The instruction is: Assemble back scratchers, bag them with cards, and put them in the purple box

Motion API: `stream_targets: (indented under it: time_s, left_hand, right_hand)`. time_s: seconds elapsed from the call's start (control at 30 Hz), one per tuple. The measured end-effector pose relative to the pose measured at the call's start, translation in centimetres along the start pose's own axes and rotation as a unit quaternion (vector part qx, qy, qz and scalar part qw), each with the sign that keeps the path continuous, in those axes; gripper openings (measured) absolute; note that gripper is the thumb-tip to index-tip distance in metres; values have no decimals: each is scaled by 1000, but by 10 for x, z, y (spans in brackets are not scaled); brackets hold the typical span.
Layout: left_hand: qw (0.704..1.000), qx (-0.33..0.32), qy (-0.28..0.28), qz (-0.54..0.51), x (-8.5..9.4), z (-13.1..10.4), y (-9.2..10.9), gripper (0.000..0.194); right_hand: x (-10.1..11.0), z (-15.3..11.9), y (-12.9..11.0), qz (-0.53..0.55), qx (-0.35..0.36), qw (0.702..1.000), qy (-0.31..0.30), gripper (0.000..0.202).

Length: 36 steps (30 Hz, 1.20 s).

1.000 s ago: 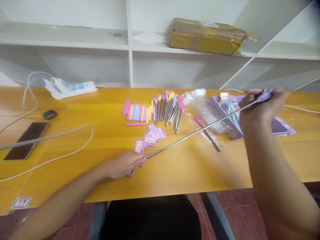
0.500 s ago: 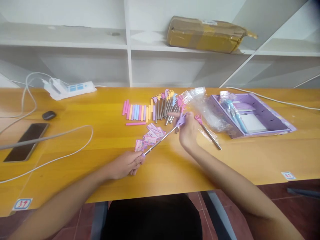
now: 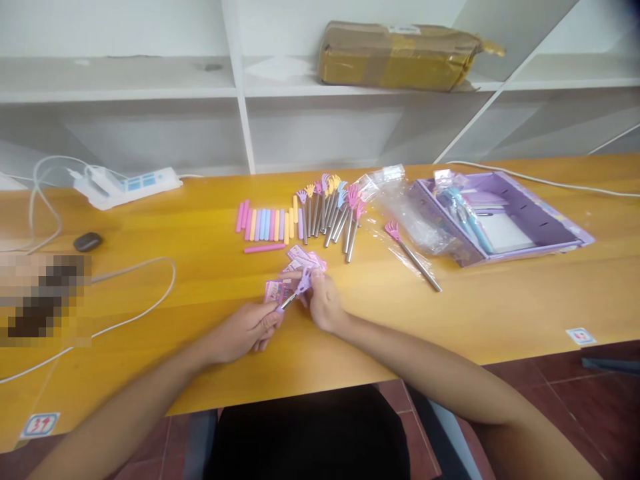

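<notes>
A telescopic back scratcher [image 3: 304, 283] with a purple hand-shaped head is held between both hands, its metal rod nearly collapsed. My left hand [image 3: 254, 325] is closed around its purple handle end. Fingers of my right hand [image 3: 325, 300] pinch the purple head. Just beyond them lie pink printed cards [image 3: 300, 256], partly covered by my right hand. Farther back are several back scratchers [image 3: 333, 207] with metal rods and coloured heads, beside a row of pastel handle sleeves [image 3: 270, 225]. One pink sleeve [image 3: 264, 249] lies crosswise in front of the row.
Right of centre, a pink-headed back scratcher [image 3: 413, 257] lies on clear plastic bags [image 3: 415, 217]. A purple box [image 3: 545, 247] holds bagged items and papers. At the left are a power strip [image 3: 133, 187], white cables and a small black object [image 3: 88, 241]. A taped parcel [image 3: 400, 57] sits on the shelf.
My right hand has moved left and toward my left hand, bringing the purple head with it. The long extended rod has slid in and is now short.
</notes>
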<state>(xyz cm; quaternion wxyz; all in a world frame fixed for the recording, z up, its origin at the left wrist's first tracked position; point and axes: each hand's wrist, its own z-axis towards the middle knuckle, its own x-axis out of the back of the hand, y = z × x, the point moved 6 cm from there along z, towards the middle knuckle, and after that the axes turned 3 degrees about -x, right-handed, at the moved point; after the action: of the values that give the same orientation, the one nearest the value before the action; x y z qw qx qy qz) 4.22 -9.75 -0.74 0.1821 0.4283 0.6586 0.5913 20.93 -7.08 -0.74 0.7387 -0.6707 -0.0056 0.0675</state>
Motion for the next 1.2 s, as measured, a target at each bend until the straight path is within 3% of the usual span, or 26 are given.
stream_targets:
  time_s: [0.13,0.33,0.53,0.67,0.83,1.07,1.2]
  left_hand:
    - [1000,14,-1,-15,4,0,4,49]
    - [999,16,-36,17,3,-1,9,49]
    - [999,21,-38,0,1,-1,6,50]
    - [999,18,-32,15,2,-1,6,52]
    - [999,6,-30,29,5,-1,9,53]
    - [998,2,-51,31,1,2,15,51]
    - [997,2,-60,41,0,3,17,51]
  right_hand:
    - [-1,6,-2,60,-10,997,-40,78]
    - [-10,0,-17,28,40,994,-96,73]
    - [-7,2,-10,50,35,994,-88,76]
    - [6,15,-10,70,3,997,-37,75]
    - [62,41,-38,27,10,999,37,68]
    - [196,60,-86,44,30,980,191,67]
    - [256,52,-110,125,3,942,310,75]
